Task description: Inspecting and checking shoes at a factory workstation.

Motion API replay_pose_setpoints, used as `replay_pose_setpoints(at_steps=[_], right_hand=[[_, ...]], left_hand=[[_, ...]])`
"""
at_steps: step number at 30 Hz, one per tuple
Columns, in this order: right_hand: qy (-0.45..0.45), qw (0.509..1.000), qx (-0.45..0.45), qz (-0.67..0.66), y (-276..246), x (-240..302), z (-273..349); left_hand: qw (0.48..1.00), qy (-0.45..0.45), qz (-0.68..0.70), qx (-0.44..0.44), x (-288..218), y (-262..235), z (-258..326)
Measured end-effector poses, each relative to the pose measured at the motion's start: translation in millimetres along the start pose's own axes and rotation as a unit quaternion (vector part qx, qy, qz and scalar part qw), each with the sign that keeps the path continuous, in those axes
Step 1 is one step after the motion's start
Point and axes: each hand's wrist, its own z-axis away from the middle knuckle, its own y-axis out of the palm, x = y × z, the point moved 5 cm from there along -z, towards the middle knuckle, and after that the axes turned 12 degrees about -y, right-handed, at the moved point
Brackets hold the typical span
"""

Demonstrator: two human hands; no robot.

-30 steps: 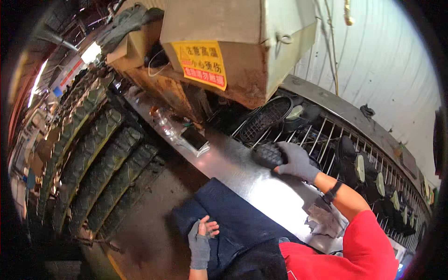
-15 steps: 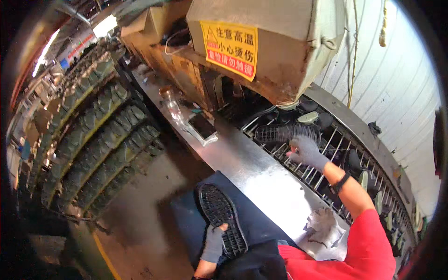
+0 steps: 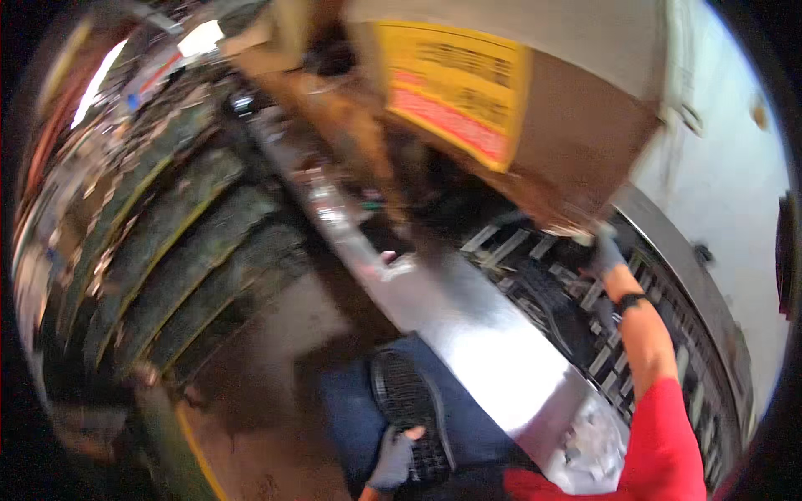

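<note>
My left hand, in a grey glove with the fingertips bare, grips a black shoe sole with its tread facing up. The sole lies over the dark blue cloth across my lap. My right hand, also grey-gloved, reaches forward over the slatted metal conveyor, close under the corner of the hood. Motion smears its fingers, so whether they hold anything is unclear. Dark shoe parts lie on the conveyor rods to the left of that hand, also blurred.
A shiny metal ledge runs beside the conveyor, with crumpled pale material at its near end. A yellow and red warning sign is fixed to the hood. Racks of dark shoe parts stand at the left.
My right hand has moved forward and right, away from the black sole on the conveyor, to below the hood's corner. The view has shifted and blurred; my left hand keeps its hold.
</note>
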Motion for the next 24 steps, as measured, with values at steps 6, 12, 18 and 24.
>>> replay_pose_setpoints(at_steps=[6,12,18,24], right_hand=[[-0.026,0.998,0.044,-0.041,-131.0,-24.2,-36.7],[-0.047,0.983,0.176,0.002,-124.1,-13.8,110.1],[-0.013,0.992,0.111,0.055,-89.8,-37.8,265.6],[-0.045,0.887,0.430,0.161,79.6,-68.0,352.1]], left_hand=[[0.988,0.025,-0.022,0.153,4.4,17.5,-6.6],[0.962,0.224,-0.117,0.098,7.2,-1.9,-13.2],[0.878,0.455,-0.104,0.102,-83.3,11.6,45.0],[0.899,0.394,-0.003,0.190,-115.1,57.2,42.8]])
